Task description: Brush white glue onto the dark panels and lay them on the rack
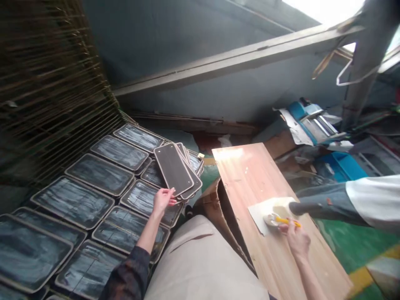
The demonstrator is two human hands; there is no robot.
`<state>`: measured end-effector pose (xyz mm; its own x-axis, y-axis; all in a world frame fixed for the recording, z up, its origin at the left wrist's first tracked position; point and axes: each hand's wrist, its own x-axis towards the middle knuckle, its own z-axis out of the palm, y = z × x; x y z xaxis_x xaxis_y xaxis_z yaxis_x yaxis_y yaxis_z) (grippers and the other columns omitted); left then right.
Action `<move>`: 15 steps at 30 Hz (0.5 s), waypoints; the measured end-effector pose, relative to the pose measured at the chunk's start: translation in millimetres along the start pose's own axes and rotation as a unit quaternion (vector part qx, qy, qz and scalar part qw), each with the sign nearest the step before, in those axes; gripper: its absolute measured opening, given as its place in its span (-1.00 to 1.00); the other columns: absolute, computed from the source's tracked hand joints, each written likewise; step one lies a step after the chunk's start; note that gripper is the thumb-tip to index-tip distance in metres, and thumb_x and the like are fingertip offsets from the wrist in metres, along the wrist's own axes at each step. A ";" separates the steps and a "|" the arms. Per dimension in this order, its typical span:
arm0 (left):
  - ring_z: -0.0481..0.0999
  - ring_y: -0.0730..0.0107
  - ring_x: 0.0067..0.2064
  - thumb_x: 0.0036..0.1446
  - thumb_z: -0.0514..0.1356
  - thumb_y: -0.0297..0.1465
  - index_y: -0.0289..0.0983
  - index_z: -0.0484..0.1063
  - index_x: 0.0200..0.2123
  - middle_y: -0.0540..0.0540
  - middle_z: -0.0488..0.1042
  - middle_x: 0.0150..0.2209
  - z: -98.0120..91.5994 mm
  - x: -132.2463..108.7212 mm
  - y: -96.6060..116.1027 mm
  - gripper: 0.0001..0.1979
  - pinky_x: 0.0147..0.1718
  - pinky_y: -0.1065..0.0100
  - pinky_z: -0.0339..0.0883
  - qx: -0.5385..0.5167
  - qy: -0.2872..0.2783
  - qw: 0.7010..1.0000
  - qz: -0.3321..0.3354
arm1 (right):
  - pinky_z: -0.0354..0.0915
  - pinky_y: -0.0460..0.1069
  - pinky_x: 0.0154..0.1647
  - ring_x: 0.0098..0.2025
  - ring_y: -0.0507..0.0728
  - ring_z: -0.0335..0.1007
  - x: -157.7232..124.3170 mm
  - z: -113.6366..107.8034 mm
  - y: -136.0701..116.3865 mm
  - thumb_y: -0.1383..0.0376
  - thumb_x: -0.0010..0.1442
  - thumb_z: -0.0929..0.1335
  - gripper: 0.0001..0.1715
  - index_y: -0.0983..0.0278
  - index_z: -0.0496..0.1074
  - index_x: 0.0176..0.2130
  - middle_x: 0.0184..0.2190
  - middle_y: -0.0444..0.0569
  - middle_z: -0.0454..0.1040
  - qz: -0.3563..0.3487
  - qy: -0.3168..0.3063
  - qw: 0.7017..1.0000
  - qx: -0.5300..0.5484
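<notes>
My left hand [164,201] pinches the near corner of a dark rectangular plate [173,168] with a pale border and small holes in its corners. That plate tops a small, fanned stack lying on rows of similar plates. In my right hand [296,239] is a yellow-handled brush [289,221], its head over a whitish container [283,204]. The container rests on a white sheet [258,214] upon a wooden board [243,166]. Glare and blur hide what is inside the container.
Rows of plates with streaky, whitish faces [73,200] cover a wire rack [103,89] on the left. A cardboard box [215,200] sits beneath the board. Grey and white fabric [371,200] juts in from the right. Behind stand a blue machine [312,118] and a blue bin [346,164].
</notes>
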<state>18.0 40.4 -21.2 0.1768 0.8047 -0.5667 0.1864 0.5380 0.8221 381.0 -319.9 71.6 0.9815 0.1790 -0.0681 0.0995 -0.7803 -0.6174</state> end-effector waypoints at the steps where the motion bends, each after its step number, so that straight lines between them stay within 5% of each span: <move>1: 0.46 0.36 -0.66 -0.10 0.29 -0.12 -0.28 0.23 -0.40 0.01 0.41 -0.63 3.0 6.8 -0.4 -0.60 -0.73 0.45 0.30 0.037 0.011 0.999 0.000 | 0.35 0.03 -0.54 -0.55 0.23 0.48 -1.5 -3.1 5.5 -0.09 0.07 0.20 -0.42 0.35 0.37 -0.22 -0.60 0.05 0.50 0.000 0.002 1.000 -0.008; 6: 0.36 0.33 -0.77 -0.26 0.33 -0.04 -0.25 0.23 -0.48 0.09 0.28 -0.77 3.8 27.6 -13.9 -0.53 -0.82 0.44 0.18 0.203 0.085 0.975 0.024 | 0.30 0.03 -0.47 -0.53 0.21 0.47 0.6 -7.9 26.9 -0.09 0.14 0.14 -0.40 0.35 0.39 -0.25 -0.58 0.04 0.51 -0.042 0.061 0.993 -0.094; 15: 0.39 0.42 -0.74 -0.22 0.38 -0.27 -0.31 0.27 -0.62 0.08 0.27 -0.77 4.1 22.2 -2.0 -0.66 -0.83 0.56 0.15 0.035 0.033 0.999 0.012 | 0.10 0.02 -0.64 -0.64 0.22 0.33 19.5 9.1 42.7 0.02 0.13 0.15 -0.53 0.27 0.43 -0.26 -0.60 0.03 0.49 -0.027 0.075 0.977 -0.199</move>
<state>25.5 56.2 -35.7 0.1187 0.8326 -0.5410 0.2504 0.5021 0.8278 402.9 -344.3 36.7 0.9828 0.1608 0.0904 0.1792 -0.9486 -0.2609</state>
